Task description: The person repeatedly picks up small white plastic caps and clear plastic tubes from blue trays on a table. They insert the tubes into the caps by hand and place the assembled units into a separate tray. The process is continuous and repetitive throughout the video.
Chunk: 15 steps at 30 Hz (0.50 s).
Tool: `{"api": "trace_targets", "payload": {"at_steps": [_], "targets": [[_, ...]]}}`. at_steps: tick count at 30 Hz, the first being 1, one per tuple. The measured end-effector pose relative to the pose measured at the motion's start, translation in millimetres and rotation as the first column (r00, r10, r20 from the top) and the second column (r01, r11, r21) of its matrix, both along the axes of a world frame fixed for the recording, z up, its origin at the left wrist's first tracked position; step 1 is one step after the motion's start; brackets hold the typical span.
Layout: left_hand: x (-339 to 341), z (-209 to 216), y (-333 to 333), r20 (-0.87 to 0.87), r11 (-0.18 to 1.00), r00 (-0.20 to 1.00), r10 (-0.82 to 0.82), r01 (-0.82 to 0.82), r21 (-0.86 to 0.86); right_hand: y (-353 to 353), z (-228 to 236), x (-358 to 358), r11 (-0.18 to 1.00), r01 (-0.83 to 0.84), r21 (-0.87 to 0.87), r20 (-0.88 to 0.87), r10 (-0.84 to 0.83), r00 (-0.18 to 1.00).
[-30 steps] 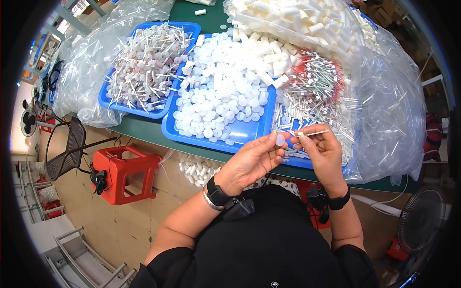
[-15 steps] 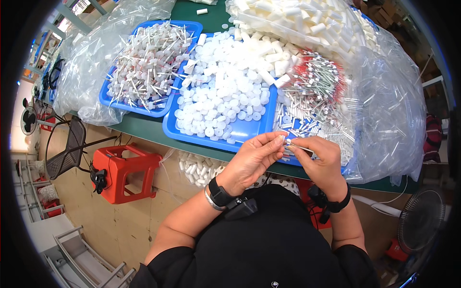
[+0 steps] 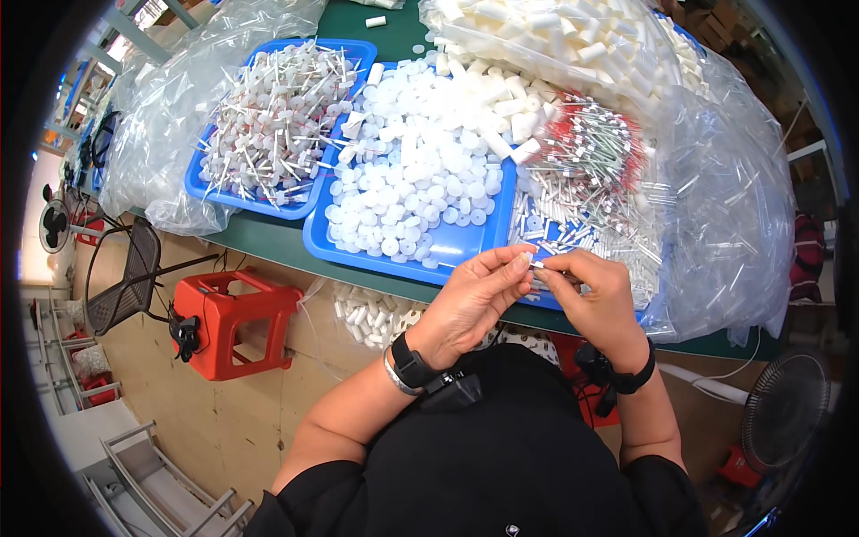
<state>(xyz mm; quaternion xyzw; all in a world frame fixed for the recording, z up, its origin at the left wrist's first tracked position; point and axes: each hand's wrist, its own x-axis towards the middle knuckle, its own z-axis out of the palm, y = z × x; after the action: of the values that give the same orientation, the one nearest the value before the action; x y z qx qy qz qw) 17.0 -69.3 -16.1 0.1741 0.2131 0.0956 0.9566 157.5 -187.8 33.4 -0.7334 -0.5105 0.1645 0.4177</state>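
Observation:
Both hands meet above the front edge of the table, fingertips almost touching. My left hand [image 3: 474,300] pinches a small whitish plastic piece [image 3: 529,258] between thumb and forefinger; the fingers hide most of it. My right hand [image 3: 598,294] pinches a thin white stick [image 3: 539,265], its tip against or very near that piece. Beyond my left hand, a blue tray [image 3: 465,240] carries a heap of translucent white discs [image 3: 389,215]. Past my right hand lie small white tubes [image 3: 582,234] and a bunch of red-tipped thin metal pins [image 3: 595,148].
At the left, a second blue tray [image 3: 199,183] bears discs with sticks through them [image 3: 277,121]. White foam cylinders [image 3: 573,40] fill a clear bag at the back. Plastic bags [image 3: 725,215] flank the trays. A red stool [image 3: 224,313] and fan [image 3: 787,407] stand beside the table.
The right hand's fingers have shifted slightly around the white stick, near the left fingertips. My left hand keeps its pinch almost unmoved. Trays and heaps look the same.

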Motion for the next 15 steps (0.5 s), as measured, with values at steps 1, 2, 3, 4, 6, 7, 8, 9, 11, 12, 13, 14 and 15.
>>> {"api": "trace_targets", "payload": {"at_steps": [1, 2, 3, 4, 6, 7, 8, 9, 11, 12, 13, 14, 15], "targets": [[0, 1, -1, -0.015, 1.0, 1.0, 0.0, 0.0, 0.003, 0, -3, -1, 0.999, 0.001, 0.034, 0.005, -0.001, 1.0], [0, 3, -1, -0.029, 1.0, 1.0, 0.0, 0.0, 0.007, -1, -1, 0, 0.997, 0.046, -0.057, -0.246, -0.058, 0.967], [1, 4, -3, -0.044, 1.0, 0.999, 0.0, 0.0, 0.01, -1, 3, 0, 0.986, 0.065, -0.154, -0.475, -0.132, 0.87], [1, 2, -3, -0.017, 1.0, 1.0, -0.011, 0.012, 0.028, -2, 5, 0, 0.966, 0.059, -0.252, -0.665, -0.218, 0.714], [0, -4, -5, 0.036, 0.997, 0.999, -0.035, 0.033, 0.063, -2, 0, -2, 0.968, 0.067, -0.242, -0.716, -0.225, 0.661], [1, -6, -6, 0.044, 0.998, 0.998, -0.043, 0.041, 0.044, -2, -3, -3, 0.969, 0.069, -0.237, -0.741, -0.226, 0.633], [2, -8, -8, 0.052, 0.999, 0.997, -0.05, 0.048, 0.025, -2, -7, -6, 0.984, 0.104, -0.144, -0.527, -0.165, 0.833], [2, -9, -8, 0.061, 0.998, 0.997, -0.057, 0.057, 0.006, -2, -10, -12, 0.993, 0.11, -0.044, -0.26, -0.118, 0.959], [4, -10, -7, 0.079, 0.998, 0.995, -0.059, 0.061, -0.029, 2, -9, -17, 0.989, 0.05, 0.138, 0.203, -0.078, 0.976], [4, -11, -7, 0.088, 0.997, 0.994, -0.059, 0.063, -0.047, 1, -11, -17, 0.992, 0.059, 0.108, 0.127, -0.072, 0.989], [5, -9, -6, 0.081, 0.998, 0.995, -0.058, 0.061, -0.034, 0, -12, -16, 0.995, 0.065, 0.076, 0.052, -0.069, 0.996], [4, -7, -5, 0.073, 0.998, 0.996, -0.056, 0.058, -0.022, -2, -12, -14, 0.997, 0.069, 0.044, -0.023, -0.068, 0.997], [4, -5, -3, 0.066, 0.998, 0.996, -0.054, 0.055, -0.01, -2, -10, -10, 0.998, 0.064, 0.006, -0.144, -0.062, 0.988]]}}
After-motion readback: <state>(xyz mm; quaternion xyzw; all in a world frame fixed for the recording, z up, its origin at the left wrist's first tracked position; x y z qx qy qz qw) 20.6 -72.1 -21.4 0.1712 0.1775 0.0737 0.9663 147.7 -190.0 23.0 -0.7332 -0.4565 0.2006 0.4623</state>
